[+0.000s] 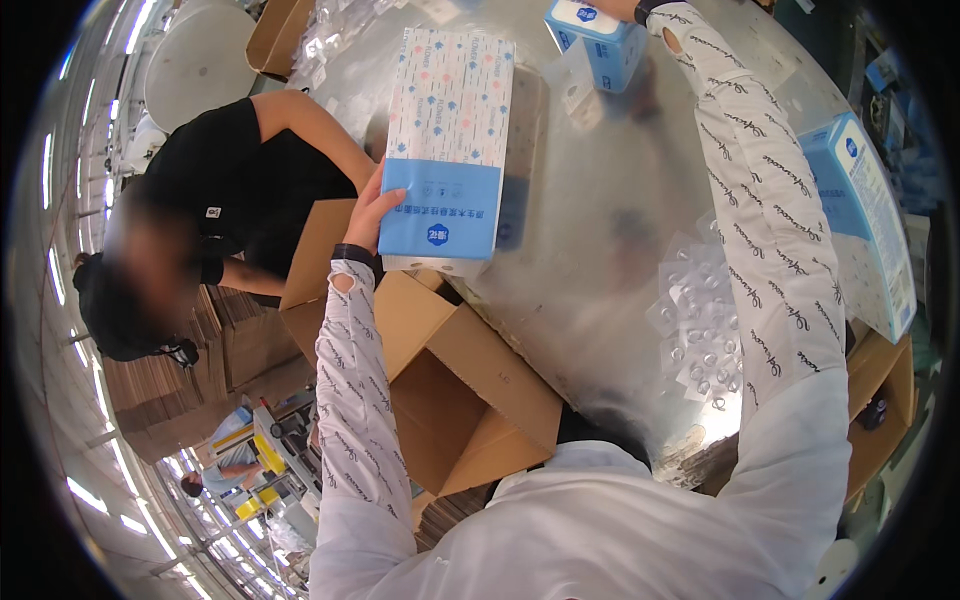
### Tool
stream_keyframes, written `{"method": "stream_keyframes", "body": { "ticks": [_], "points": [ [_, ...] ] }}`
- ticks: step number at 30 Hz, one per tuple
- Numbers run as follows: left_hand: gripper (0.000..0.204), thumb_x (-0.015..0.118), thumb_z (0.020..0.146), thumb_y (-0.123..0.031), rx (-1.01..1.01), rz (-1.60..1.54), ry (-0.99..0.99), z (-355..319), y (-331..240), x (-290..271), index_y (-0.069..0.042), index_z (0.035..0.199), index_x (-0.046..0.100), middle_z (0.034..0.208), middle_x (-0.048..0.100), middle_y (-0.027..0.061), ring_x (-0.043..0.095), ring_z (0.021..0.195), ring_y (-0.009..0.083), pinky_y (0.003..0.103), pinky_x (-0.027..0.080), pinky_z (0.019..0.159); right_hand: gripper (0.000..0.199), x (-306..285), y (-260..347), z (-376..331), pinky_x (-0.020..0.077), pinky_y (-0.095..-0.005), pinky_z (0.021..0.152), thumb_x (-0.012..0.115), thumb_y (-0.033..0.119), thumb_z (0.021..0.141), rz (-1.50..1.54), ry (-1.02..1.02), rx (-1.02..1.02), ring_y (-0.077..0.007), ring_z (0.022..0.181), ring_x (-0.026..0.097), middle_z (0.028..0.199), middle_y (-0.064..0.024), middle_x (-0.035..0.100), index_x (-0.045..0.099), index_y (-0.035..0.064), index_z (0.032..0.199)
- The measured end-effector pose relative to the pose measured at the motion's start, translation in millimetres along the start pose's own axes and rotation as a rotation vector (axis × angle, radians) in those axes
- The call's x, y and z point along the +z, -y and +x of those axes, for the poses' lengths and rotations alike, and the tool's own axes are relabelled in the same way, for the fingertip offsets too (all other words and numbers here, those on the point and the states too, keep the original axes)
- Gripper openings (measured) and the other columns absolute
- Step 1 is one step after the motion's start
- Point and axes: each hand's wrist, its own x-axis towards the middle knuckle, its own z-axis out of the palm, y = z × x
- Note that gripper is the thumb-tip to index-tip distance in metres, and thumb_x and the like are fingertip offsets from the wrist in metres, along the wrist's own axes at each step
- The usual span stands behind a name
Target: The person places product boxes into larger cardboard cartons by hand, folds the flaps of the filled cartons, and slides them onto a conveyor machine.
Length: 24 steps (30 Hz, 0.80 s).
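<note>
Clearly the left hand [372, 212] has a closed grip on the lower left edge of a tall tissue pack [446, 150], white with small prints above and a solid blue band below; the fingers wrap that edge while the pack stands upright at the near rim of the shiny metal desk [590, 260]. Far across the desk, the right hand [622, 10] reaches to a smaller blue and white tissue pack [598, 38], but the picture's top edge cuts the hand off, so whether its grip has closed on that pack I cannot tell.

Judging from this, the step in hand looks like lifting packs off the desk and moving them toward the open cardboard box [450, 390] just below the tall pack, at the desk's edge. A next move would call for tilting the tall pack past the box flaps without snagging, and a firmer two-sided hold, since one edge grip lets it swing.

Another blue and white pack [868, 220] lies at the right rim, bent by the lens. Clear plastic blister sheets [700, 330] lie beside the right sleeve; their contents are too small to tell. A co-worker in black [240, 180] sits at the left, beyond the box.
</note>
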Motion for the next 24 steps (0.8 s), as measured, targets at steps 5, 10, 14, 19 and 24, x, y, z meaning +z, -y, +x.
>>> {"method": "stream_keyframes", "body": {
  "ticks": [5, 10, 14, 19, 24],
  "points": [
    [0.070, 0.057, 0.083, -0.011, -0.006, -0.017, -0.004, -2.9, 6.3, -3.4, -0.006, 0.145, 0.026, 0.133, 0.046, 0.0100, 0.047, 0.117, 0.0184, 0.030, 0.039, 0.097, 0.028, -1.3, 7.4, -11.8, 0.0105, -0.0744, 0.099, 0.043, 0.042, 0.089, -0.240, -0.049, -0.166, -0.0387, 0.129, 0.032, 0.129, -0.0031, 0.049, 0.059, 0.0363, 0.112],
    [0.069, 0.056, 0.083, -0.006, 0.003, -0.040, -0.048, -11.6, 3.9, 4.5, -0.005, 0.145, 0.026, 0.134, 0.046, 0.0097, 0.047, 0.117, 0.0182, 0.029, 0.039, 0.097, 0.032, -6.7, 30.5, -31.4, 0.0060, -0.0707, 0.104, 0.042, 0.043, 0.089, -0.090, -0.009, -0.123, -0.0362, 0.131, 0.029, 0.135, -0.0027, 0.046, 0.061, 0.0343, 0.113],
    [0.068, 0.055, 0.083, -0.004, 0.057, 0.001, -0.041, -10.9, 7.7, 0.5, -0.005, 0.145, 0.025, 0.136, 0.044, 0.0107, 0.046, 0.120, 0.0194, 0.030, 0.038, 0.099, 0.046, 39.2, 132.5, -91.0, 0.0255, -0.0566, 0.104, 0.064, 0.034, 0.078, 0.439, -0.552, -0.082, -0.0422, 0.131, 0.028, 0.141, -0.0144, 0.038, 0.057, 0.0212, 0.121],
    [0.059, 0.053, 0.085, -0.009, 0.039, 0.050, -0.047, -9.9, -6.3, 15.1, -0.004, 0.140, 0.032, 0.130, 0.049, 0.0139, 0.051, 0.116, 0.0247, 0.035, 0.044, 0.095, 0.064, 52.5, 236.3, -199.9, 0.0218, -0.0563, 0.107, 0.069, 0.022, 0.074, 0.900, -0.515, 0.010, -0.0397, 0.137, 0.020, 0.149, -0.0183, 0.022, 0.045, 0.0144, 0.133],
    [0.060, 0.053, 0.084, -0.010, 0.064, 0.118, -0.030, -2.2, -17.3, 27.1, -0.003, 0.140, 0.031, 0.130, 0.048, 0.0144, 0.051, 0.115, 0.0246, 0.035, 0.045, 0.094, 0.046, 43.1, 243.7, -214.2, 0.0291, -0.0524, 0.103, 0.066, 0.015, 0.075, 1.072, -0.571, 0.062, -0.0384, 0.130, 0.031, 0.139, -0.0146, 0.036, 0.054, 0.0098, 0.119]
  ]
}}
